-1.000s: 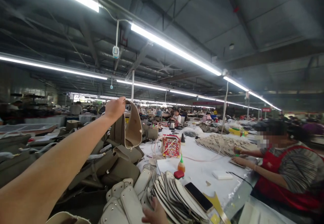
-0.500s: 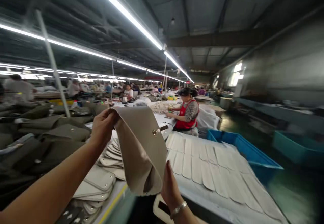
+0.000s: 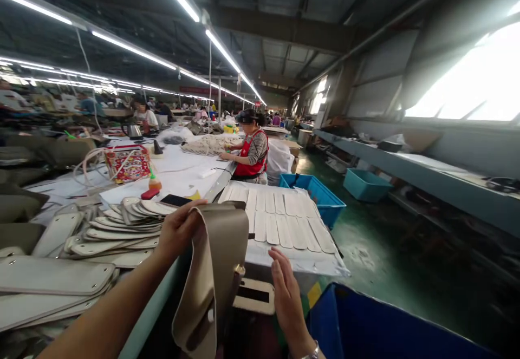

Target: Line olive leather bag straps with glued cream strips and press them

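My left hand [image 3: 177,230] pinches the top edge of a taupe leather bag flap [image 3: 211,272] that hangs folded in front of me, a small gold clasp showing on its right edge. My right hand [image 3: 286,296] is beside it on the right, fingers stretched out and apart from the flap. Stacks of pale leather panels [image 3: 117,224] lie on the table just left of my left hand. Behind the flap, a board holds rows of cream strips [image 3: 280,221].
A blue crate [image 3: 365,329] stands at lower right and another blue bin [image 3: 320,199] beyond the strip board. A co-worker in a red apron [image 3: 251,153] sits at the long white table [image 3: 182,172]. A patterned red bag [image 3: 127,163] and a glue bottle [image 3: 154,181] stand on that table. Green floor aisle on the right.
My view has swung right and down. The flap has dropped lower and hangs narrower from my left hand; my right hand has come off its lower edge and now stands open beside it.
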`<state>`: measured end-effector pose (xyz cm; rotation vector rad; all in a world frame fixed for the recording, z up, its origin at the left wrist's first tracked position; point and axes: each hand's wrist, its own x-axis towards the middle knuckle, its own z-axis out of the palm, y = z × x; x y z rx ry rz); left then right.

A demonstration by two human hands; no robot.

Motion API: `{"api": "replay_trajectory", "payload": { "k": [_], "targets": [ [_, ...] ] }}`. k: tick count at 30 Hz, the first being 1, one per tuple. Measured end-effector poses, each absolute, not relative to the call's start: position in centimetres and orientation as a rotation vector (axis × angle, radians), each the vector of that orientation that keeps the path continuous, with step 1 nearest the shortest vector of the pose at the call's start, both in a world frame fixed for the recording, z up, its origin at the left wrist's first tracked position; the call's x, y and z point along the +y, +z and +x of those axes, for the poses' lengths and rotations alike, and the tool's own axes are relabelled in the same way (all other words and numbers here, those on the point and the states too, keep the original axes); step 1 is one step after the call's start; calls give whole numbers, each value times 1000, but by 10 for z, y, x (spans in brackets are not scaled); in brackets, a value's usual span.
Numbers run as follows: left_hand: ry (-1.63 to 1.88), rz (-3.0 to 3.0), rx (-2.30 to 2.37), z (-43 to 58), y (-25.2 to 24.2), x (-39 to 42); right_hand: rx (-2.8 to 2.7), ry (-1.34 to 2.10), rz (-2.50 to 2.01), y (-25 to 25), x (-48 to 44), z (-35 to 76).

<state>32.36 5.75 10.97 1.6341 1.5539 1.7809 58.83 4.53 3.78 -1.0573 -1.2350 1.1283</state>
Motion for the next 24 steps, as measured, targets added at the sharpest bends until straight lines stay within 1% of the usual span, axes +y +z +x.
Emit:
{"api": "replay_trajectory", "payload": {
  "k": [1,3,6,7,9,12,16,17,19,21,24],
  "targets": [
    [1637,1908,1527,326,119,60,-1291,1163,-1037,42,48,587],
    [1300,2516,1333,334,144,63,-1300,1340,-952,56,60,583],
    [760,3334,843,352,186,58,-1212,1629,-862,80,91,583],
    [609,3516,686,360,197,55,-1191,1669,-867,86,103,584],
    [418,3712,463,377,215,51,-1191,1650,-937,97,122,590],
    [266,3811,212,398,223,49,-1226,1596,-1050,106,136,599],
    [266,3812,-8,420,217,56,-1198,1842,-1024,117,133,604],
    [283,3797,-18,423,217,57,-1210,1853,-1023,120,130,604],
    [364,3725,46,424,221,57,-1269,1767,-1037,128,124,606],
    [601,3503,196,414,226,57,-1291,1649,-1056,134,117,612],
    [1206,2788,595,383,213,61,-1148,1603,-1051,127,104,628]
  ]
}}
